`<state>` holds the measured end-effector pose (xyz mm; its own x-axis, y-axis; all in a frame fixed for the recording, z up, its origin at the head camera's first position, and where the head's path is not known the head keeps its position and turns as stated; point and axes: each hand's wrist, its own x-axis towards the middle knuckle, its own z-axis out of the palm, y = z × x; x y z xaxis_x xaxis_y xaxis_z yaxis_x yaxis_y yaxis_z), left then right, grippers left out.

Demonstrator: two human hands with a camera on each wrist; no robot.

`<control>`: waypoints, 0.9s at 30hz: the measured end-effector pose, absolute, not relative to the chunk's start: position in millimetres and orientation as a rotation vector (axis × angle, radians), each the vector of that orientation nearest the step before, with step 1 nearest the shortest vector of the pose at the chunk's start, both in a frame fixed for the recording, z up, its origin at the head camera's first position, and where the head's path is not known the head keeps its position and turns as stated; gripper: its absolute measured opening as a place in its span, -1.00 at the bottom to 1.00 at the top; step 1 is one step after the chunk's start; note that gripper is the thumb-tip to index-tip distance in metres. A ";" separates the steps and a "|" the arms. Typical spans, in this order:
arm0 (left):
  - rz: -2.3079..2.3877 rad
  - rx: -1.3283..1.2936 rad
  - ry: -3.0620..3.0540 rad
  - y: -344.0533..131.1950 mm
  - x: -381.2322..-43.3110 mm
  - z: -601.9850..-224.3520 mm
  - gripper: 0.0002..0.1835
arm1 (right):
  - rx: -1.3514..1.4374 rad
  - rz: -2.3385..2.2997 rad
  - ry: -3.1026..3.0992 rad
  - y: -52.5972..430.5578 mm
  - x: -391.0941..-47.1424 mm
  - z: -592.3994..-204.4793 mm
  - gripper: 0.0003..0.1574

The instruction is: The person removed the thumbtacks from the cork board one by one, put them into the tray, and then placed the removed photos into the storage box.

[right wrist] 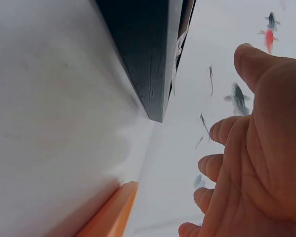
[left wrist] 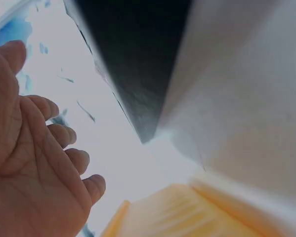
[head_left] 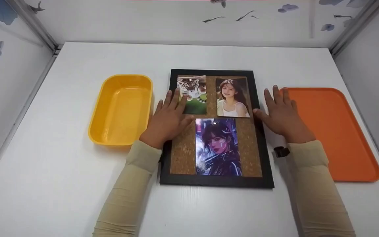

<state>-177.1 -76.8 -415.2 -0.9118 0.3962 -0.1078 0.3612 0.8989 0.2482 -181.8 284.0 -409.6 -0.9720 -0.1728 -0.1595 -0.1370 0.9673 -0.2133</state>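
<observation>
A black-framed cork board [head_left: 183, 149] lies flat on the table with three pictures on it: a tiger cub photo [head_left: 196, 103] top left, a portrait of a person in a white top [head_left: 230, 98] top right, and a purple neon-toned portrait [head_left: 218, 148] below. A small shiny spot, perhaps a pin, shows near the top of each. My left hand [head_left: 166, 120] is spread over the board's left edge, fingertips overlapping the tiger photo. My right hand [head_left: 283, 115] spreads between the board's right edge and the orange tray. In the wrist views both palms appear raised, holding nothing.
Left of the board stands a deep yellow bin [head_left: 123, 115] with nothing in it. An orange tray [head_left: 334, 131] lies on the right, partly under the right forearm. White panels with fish and flower prints enclose the white table [head_left: 61, 184] on three sides.
</observation>
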 end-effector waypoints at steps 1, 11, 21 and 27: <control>0.371 0.608 2.894 -74.4 -177.3 -414.5 -0.17 | -0.232 -0.290 2.942 285.1 -182.1 -408.8 0.13; 0.203 0.990 2.783 -46.4 -174.5 -410.2 -0.15 | -0.355 -0.060 2.945 286.9 -179.3 -405.8 0.06; 0.053 1.436 2.574 -9.6 -173.0 -416.3 -0.20 | -0.410 -0.104 2.948 284.3 -177.5 -400.7 0.07; -0.003 1.601 2.524 4.8 -179.5 -426.1 -0.21 | -0.362 -0.191 2.930 288.6 -175.0 -400.4 0.06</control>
<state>-179.5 4.8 -426.1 -0.4176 0.8993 -0.1295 0.8997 0.4293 0.0795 -175.0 288.6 -400.4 -0.9535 -0.2523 -0.1645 -0.2289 0.9620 -0.1489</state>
